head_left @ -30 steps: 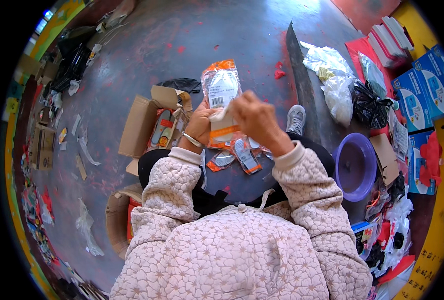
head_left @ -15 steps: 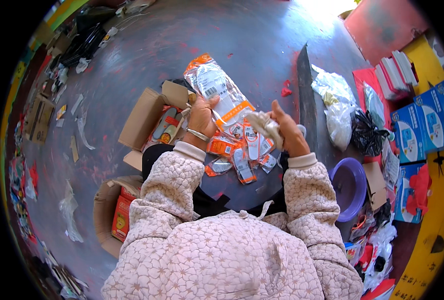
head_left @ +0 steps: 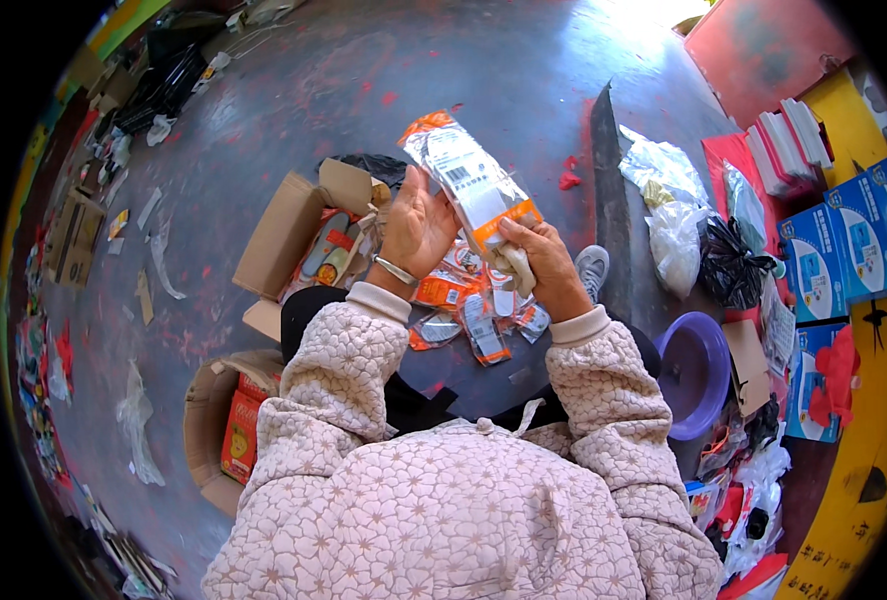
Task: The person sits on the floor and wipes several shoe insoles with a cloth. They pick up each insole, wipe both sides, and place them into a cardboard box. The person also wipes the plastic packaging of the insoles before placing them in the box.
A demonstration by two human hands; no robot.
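A clear and orange plastic packet with a white barcode label is raised in front of me, tilted. My right hand pinches its lower orange edge, with a crumpled off-white cloth also under its fingers. My left hand, with a bracelet at the wrist, is open palm up against the packet's left side; some of its fingertips are hidden behind it. Beneath both hands, several smaller orange and clear packets lie in a pile on the floor.
At the left stand an open cardboard box with colourful packets and another carton holding red boxes. To the right are a purple basin, white plastic bags, a black bag and blue boxes.
The packet has moved right and its lower edge is now in my right hand. My left hand has let go and turned palm up. A grey shoe shows beside my right hand.
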